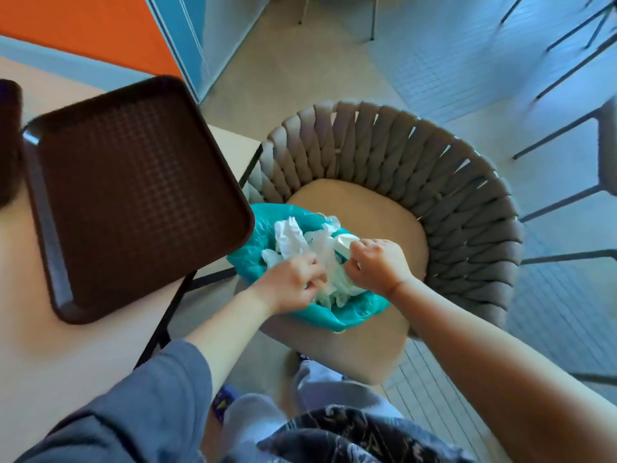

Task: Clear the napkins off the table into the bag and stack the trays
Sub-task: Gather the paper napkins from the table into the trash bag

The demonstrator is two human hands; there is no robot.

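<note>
A teal plastic bag (347,314) lies open on a chair seat just right of the table. Crumpled white napkins (293,240) fill its mouth. My left hand (292,282) is closed on napkins at the bag's near left side. My right hand (379,265) is closed on napkins at the bag's right rim, with a white piece sticking out above its fingers. A dark brown tray (127,195) rests on the beige table (43,345), its right corner overhanging the table edge beside the bag. The edge of a second brown tray (8,142) shows at the far left.
The bag sits on a grey woven chair (434,168) with a tan seat cushion (377,208). Black table legs (167,315) run under the table edge. Other chair legs (567,78) stand on the tiled floor at the upper right. An orange wall panel (83,25) is behind the table.
</note>
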